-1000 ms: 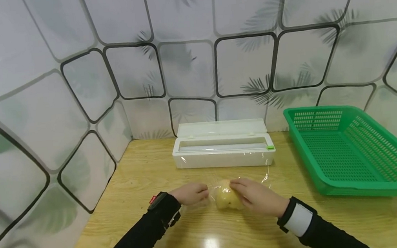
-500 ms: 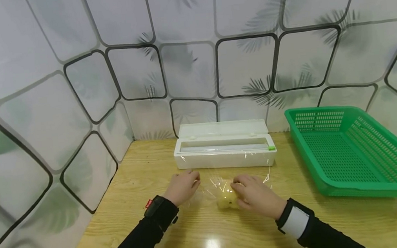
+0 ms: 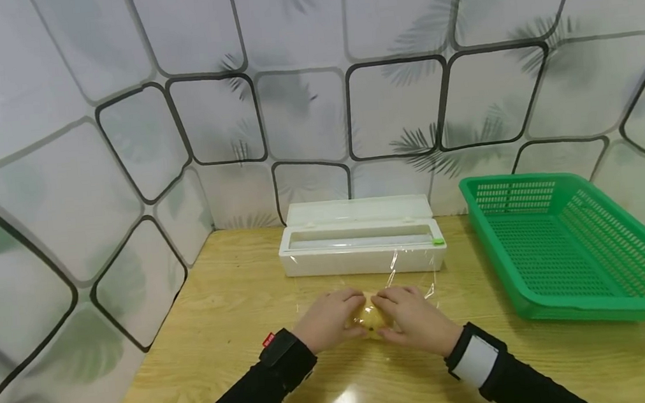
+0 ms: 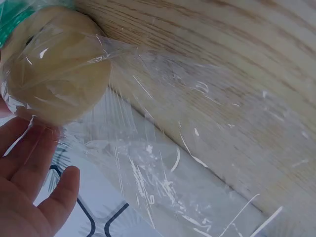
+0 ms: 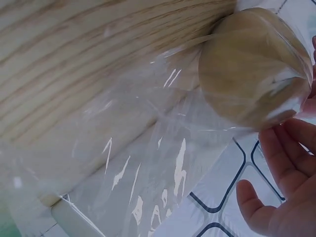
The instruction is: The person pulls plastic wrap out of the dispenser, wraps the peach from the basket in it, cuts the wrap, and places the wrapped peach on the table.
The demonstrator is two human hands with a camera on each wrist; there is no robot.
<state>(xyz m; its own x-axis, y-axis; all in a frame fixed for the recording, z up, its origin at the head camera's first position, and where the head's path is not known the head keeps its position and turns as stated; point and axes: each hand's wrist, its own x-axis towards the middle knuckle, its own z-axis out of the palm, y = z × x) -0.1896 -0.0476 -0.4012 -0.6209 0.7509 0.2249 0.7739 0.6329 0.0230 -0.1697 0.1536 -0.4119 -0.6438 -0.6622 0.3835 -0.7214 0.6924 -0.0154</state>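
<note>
A round yellow fruit, pear-like (image 3: 369, 318), sits on the table with clear cling film (image 3: 396, 275) drawn over it. My left hand (image 3: 333, 321) holds its left side through the film, fingers on top and thumb at the near side. On the other side my right hand (image 3: 416, 318) grips it the same way, the two sets of fingertips close together. In the left wrist view, the film lies wrinkled over the fruit (image 4: 64, 74). The right wrist view shows fingertips (image 5: 274, 136) right at the edge of the fruit (image 5: 252, 69).
A white cling film dispenser (image 3: 362, 262) stands behind the hands with its lid (image 3: 358, 210) up; film runs from it toward the fruit. At the right is a green plastic basket (image 3: 556, 309). Patterned sheeting (image 3: 303, 113) rises behind the wooden table (image 3: 237, 279).
My left hand lifted away to the left and back, then came right onto the fruit. The film now stretches more smoothly from dispenser to fruit. My right hand has stayed on the fruit.
</note>
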